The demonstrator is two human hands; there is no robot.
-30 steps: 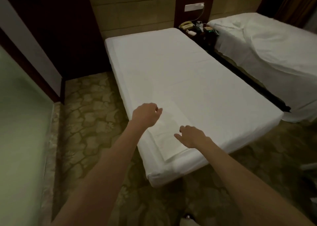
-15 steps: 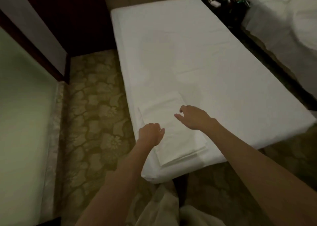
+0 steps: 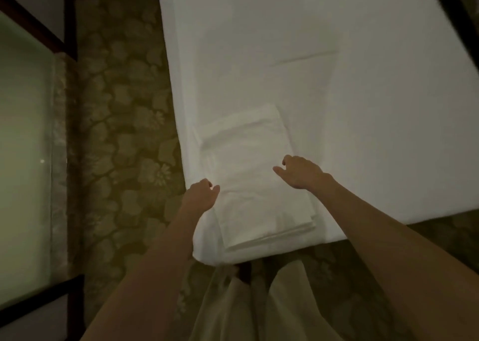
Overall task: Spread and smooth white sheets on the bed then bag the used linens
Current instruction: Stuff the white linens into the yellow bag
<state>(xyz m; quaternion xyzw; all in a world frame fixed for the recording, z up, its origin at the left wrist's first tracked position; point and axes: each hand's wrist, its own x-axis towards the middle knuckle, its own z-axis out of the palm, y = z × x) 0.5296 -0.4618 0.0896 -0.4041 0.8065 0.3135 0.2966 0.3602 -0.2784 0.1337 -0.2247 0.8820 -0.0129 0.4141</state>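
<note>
Our one head view, steeply down and close over the white-sheeted bed point(image 3: 324, 81) corner and patterned olive carpet point(image 3: 121, 133).

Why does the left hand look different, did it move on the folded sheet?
Yes. The left hand slid back along the folded sheet, toward the bed's near corner.

A folded sheet point(image 3: 256, 182) lies on the bed's point(image 3: 337, 94) near left corner, carpet point(image 3: 124, 133) to its left, seemingly a glass panel point(image 3: 23, 159) beyond.
</note>
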